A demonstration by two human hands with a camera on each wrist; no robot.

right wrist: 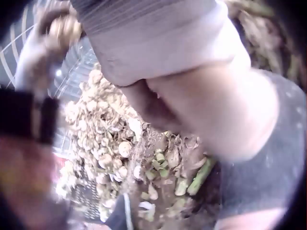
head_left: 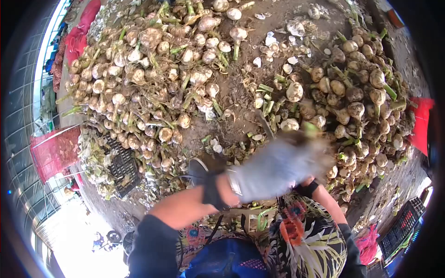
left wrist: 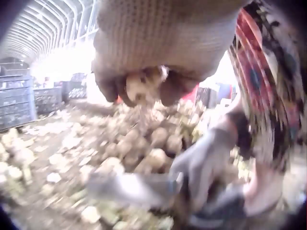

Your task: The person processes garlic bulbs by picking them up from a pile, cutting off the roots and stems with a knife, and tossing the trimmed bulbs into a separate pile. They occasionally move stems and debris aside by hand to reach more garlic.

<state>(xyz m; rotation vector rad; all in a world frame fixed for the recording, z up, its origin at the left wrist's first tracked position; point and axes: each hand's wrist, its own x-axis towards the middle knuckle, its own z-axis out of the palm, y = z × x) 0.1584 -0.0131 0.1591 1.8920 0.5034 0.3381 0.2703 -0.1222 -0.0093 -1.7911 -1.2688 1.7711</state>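
Note:
My left hand [head_left: 278, 171], in a pale knit glove, reaches across to the right in the head view, blurred by motion. In the left wrist view its fingers grip a garlic bulb [left wrist: 140, 87]; the right wrist view shows the same bulb [right wrist: 64, 31] at upper left. My right hand [left wrist: 206, 163], also gloved, holds a knife, its broad blade [left wrist: 132, 188] pointing left, low over the scraps. From the head camera the right hand is mostly hidden behind the left, with part of the blade [head_left: 264, 124] showing above.
A big heap of garlic [head_left: 139, 78] with stems lies at left, another heap [head_left: 366, 92] at right. Cut stem pieces [head_left: 266, 97] litter the ground between them. A black crate [head_left: 123, 169] and a red bag [head_left: 55, 150] stand at left; a red cloth [head_left: 422, 125] is at far right.

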